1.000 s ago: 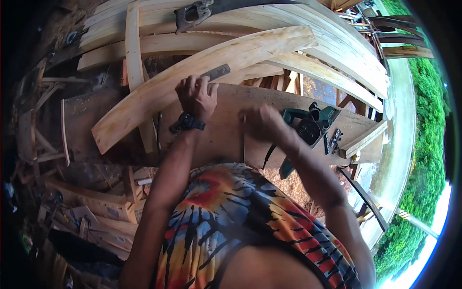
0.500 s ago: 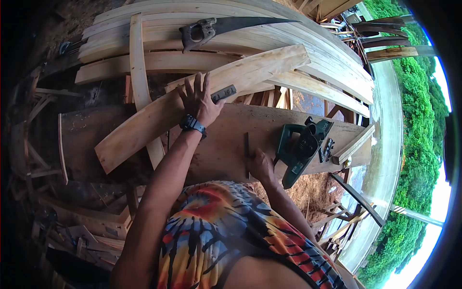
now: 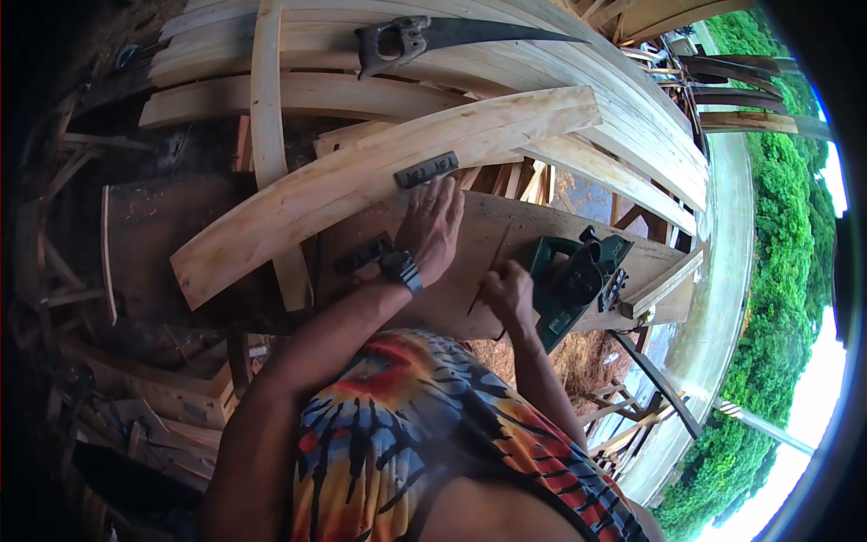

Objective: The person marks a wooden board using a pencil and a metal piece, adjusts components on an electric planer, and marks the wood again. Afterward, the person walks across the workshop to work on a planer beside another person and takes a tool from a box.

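My left hand (image 3: 432,233) lies flat, fingers stretched out, over the brown workbench (image 3: 361,303). Its fingertips are right at the lower edge of a dark grey block with lettering (image 3: 426,170). That block rests on a long, slightly curved plank (image 3: 298,210), which lies slantwise over the bench. Near my left wrist is another dark block (image 3: 363,254). My right hand (image 3: 509,294) is closed around a thin dark stick (image 3: 492,266), whose upper end points away from me. Just right of that hand sits a green power planer (image 3: 575,280).
A handsaw (image 3: 406,43) rests on a stack of pale boards (image 3: 325,54) at the back. One narrow board (image 3: 268,99) crosses beneath the curved plank. A short wooden piece (image 3: 664,285) lies at the bench's right end. Wood shavings (image 3: 591,357) cover the ground below.
My left hand has come off the curved plank, moving right and toward me, uncovering the lettered block. My right hand has shifted slightly right and up, and the thin stick has tilted.
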Demonstrator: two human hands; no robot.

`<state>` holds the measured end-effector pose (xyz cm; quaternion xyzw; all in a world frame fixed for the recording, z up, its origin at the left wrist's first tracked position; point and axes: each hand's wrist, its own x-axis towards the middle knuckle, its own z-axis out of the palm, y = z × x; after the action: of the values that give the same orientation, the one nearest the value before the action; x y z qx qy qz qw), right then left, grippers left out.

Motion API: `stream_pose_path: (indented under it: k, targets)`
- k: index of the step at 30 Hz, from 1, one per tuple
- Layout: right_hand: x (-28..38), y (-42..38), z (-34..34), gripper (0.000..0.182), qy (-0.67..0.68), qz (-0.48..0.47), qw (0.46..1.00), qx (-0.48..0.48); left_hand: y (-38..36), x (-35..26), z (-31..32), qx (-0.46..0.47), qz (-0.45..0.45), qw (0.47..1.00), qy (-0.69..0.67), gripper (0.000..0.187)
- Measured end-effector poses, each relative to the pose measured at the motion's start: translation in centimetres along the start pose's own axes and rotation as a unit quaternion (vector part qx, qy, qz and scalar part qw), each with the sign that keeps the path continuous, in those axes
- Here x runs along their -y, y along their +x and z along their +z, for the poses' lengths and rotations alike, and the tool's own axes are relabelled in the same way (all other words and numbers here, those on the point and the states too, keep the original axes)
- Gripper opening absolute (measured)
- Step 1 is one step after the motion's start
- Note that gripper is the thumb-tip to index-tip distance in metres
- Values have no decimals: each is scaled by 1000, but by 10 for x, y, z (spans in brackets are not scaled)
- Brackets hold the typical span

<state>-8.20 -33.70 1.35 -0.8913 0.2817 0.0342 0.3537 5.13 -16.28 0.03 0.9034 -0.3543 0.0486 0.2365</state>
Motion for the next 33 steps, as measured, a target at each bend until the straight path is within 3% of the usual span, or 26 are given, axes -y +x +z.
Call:
stream_pose_path:
  k: [2, 3, 4, 6, 12, 17, 21, 24, 28, 33]
  targets:
    - [35, 4, -26, 14, 100, -3, 995, -3, 4, -3, 0, 11, 9, 1000, -16, 55]
    - [18, 16, -30, 18, 109, -47, 993, -2, 5, -5, 3, 3, 12, 1000, -3, 56]
    - [57, 12, -46, 20, 184, 13, 983, -1, 7, -7, 5, -6, 15, 1000, 9, 58]
    - [85, 14, -63, 18, 233, -48, 971, -9, 11, -10, 11, 1, -20, 999, 34, 59]
    - [125, 39, -86, 17, 240, -28, 970, 16, 20, -12, 6, 22, -62, 993, 95, 61]
    - [132, 77, -91, 23, 219, -111, 968, 55, 22, -14, 6, 12, -81, 991, 105, 60]
    - [151, 107, -68, 19, 158, -239, 953, 101, 18, -13, 16, -8, -89, 990, 110, 60]
    - [151, 134, -35, 15, 185, -205, 947, 165, 16, -14, 19, -6, -100, 990, 99, 61]
    - [160, 159, 0, 13, 43, -401, 898, 175, 14, -11, 18, 26, -110, 990, 89, 57]
    - [163, 172, 25, 16, 3, -521, 834, 185, 15, -5, 20, 50, -88, 988, 114, 50]
